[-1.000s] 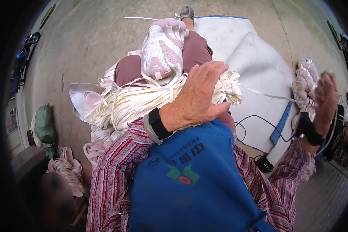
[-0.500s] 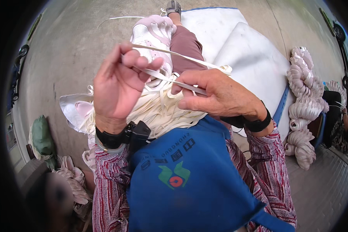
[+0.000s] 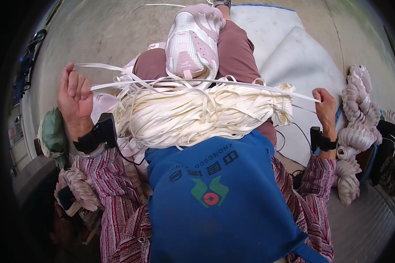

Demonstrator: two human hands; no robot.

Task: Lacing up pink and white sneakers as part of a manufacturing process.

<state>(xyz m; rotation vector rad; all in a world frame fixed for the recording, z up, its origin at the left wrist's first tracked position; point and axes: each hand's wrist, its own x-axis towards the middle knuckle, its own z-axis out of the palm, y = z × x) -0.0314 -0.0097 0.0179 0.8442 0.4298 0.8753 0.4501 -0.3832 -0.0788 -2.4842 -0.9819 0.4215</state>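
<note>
A thick bundle of cream flat straps [image 3: 197,114] lies across my lap, above a blue apron [image 3: 215,201]. My left hand [image 3: 76,97] is far out to the left, fingers curled around one end of a single white strap [image 3: 206,82]. My right hand [image 3: 325,105] is out to the right, pinching the other end. The strap runs taut between them, just over the bundle. A pink and white shoe [image 3: 193,39] on my crossed leg sits right behind the bundle.
A pile of braided pinkish strap coils [image 3: 355,131] lies at the right beside a white sheet [image 3: 294,57] on the concrete floor. More braided coils [image 3: 77,188] and a green bag [image 3: 52,136] sit at the left. A black cable runs near the sheet.
Both hands were together over the bundle half a second ago. They have pulled apart to either side, drawing one strap out straight between them.
</note>
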